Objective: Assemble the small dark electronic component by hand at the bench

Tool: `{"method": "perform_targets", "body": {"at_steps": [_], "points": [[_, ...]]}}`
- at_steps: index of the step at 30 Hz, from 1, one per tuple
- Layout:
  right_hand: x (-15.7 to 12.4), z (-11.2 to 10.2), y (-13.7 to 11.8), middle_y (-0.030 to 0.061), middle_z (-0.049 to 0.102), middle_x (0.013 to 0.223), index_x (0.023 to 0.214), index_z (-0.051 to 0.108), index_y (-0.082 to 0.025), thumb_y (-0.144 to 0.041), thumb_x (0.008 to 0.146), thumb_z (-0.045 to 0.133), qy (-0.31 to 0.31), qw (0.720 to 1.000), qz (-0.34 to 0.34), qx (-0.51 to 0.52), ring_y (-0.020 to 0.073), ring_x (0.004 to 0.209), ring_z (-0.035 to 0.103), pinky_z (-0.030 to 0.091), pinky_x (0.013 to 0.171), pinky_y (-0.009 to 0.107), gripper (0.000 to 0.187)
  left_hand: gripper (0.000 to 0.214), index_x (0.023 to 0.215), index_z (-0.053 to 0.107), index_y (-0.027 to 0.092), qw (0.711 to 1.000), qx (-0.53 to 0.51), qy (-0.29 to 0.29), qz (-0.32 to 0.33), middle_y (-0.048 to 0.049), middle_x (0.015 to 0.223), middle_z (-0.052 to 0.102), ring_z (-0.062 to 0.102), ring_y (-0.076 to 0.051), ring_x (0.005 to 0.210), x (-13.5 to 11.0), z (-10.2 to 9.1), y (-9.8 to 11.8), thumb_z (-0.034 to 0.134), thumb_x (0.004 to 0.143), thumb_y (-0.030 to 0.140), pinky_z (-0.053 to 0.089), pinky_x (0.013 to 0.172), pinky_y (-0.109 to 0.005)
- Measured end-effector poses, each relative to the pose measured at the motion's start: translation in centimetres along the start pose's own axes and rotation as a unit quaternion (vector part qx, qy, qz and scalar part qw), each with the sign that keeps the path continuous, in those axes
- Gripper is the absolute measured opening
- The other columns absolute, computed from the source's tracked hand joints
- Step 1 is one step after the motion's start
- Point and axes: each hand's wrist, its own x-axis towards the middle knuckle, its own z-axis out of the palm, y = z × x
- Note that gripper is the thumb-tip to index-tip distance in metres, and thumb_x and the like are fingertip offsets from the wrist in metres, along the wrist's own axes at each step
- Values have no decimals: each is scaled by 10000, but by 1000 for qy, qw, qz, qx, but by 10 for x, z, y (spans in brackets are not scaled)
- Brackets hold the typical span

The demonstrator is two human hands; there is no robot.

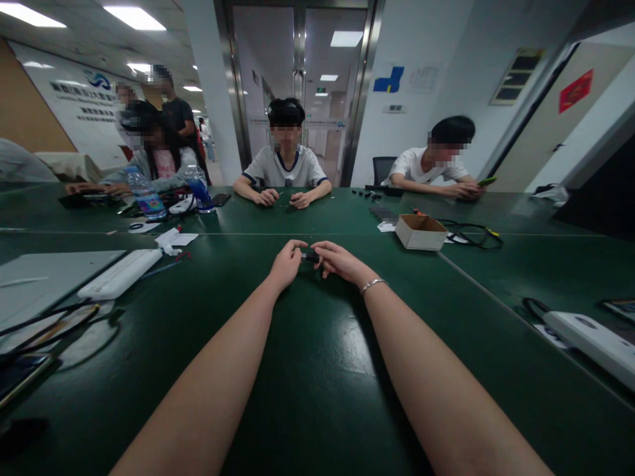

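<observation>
Both of my arms reach forward over the dark green table [317, 350]. Between my hands is a small, dark, short object [311, 257] with a shiny grey end toward the left; its exact kind is too small to make out. My left hand [288, 266] is closed, its fingertips on the grey end. Curled in from the other side, my right hand [342, 260] pinches the dark end with thumb and fingers. A silver bracelet [373, 285] circles my right wrist. The fingers partly hide the object.
An open cardboard box [421, 234] stands ahead right beside black cables [471, 231]. Leftward lie a laptop [44, 277], a white case-like device [120, 272] and bottles [145, 195]. Another white device [592, 340] lies right. A person [285, 168] sits opposite; others sit at both sides.
</observation>
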Motion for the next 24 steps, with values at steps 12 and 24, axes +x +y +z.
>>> {"method": "perform_targets", "body": {"at_steps": [12,24], "points": [[1,1,1,-93,522,559,1027,507,-196,-173,793,675,4,1000,-7,8,60,390,416,577,497,250,290,256,1023,612,194,1000,-1,6,0,-1,735,563,492,-124,629,0,0,-1,408,869,210,406,666,-242],[4,-2,4,-45,575,598,997,532,-179,-258,882,587,7,1000,0,-5,55,370,393,555,453,233,150,262,1022,619,192,1000,-3,11,-5,-5,724,566,501,-127,634,0,0,2,409,867,198,421,669,-242]]}}
